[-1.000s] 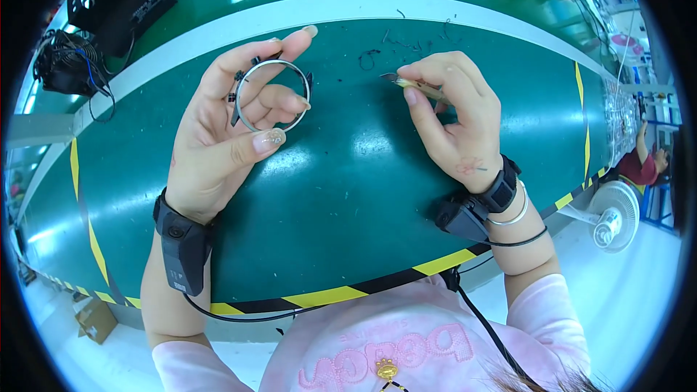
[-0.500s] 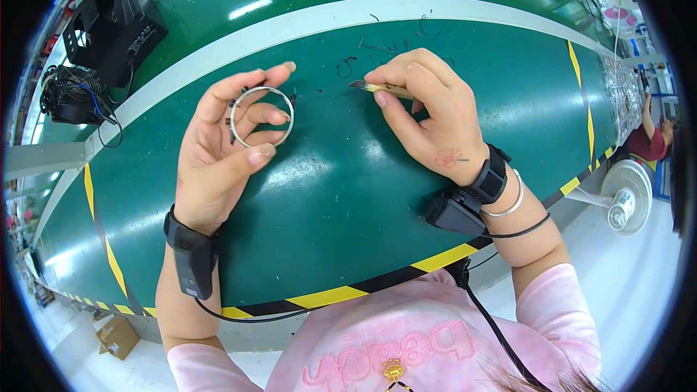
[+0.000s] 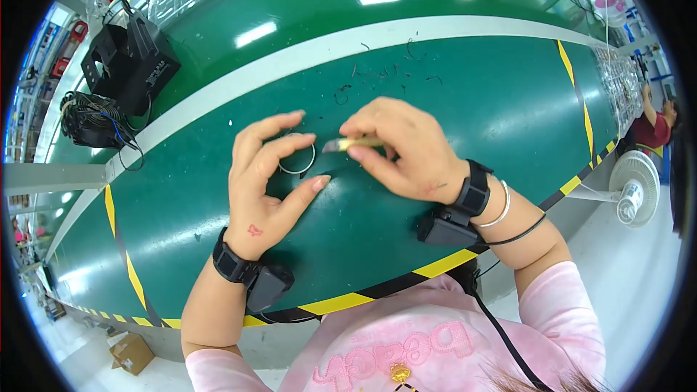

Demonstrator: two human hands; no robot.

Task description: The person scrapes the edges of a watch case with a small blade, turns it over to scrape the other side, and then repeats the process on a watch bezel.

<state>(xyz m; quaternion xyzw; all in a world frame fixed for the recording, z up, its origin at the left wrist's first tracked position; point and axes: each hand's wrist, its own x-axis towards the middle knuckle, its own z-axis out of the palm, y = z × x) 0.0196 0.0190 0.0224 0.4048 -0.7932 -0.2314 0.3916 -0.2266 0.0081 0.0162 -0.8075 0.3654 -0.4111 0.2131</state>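
Note:
My left hand [image 3: 265, 181] is turned palm down with its fingers bent and the thumb spread away from them. Beneath its fingertips is a thin silvery ring [image 3: 298, 173], partly hidden by the fingers; it looks lower than the hand, apparently on the green table, though I cannot tell whether a finger touches it. My right hand [image 3: 410, 149] pinches a small craft knife [image 3: 356, 143] with a yellowish handle, blurred by motion. Its short grey blade points left, close to the ring but apart from it.
Dark scraps [image 3: 381, 72] lie scattered on the green table [image 3: 363, 225] beyond my hands. A black device [image 3: 134, 65] and a bundle of cables [image 3: 91, 120] stand at the far left. To the right are a white fan [image 3: 635, 181] and another person [image 3: 653, 127].
My left hand has turned palm down and moved right, letting go of the ring, which now sits lower. My right hand has brought the knife nearer, towards the ring.

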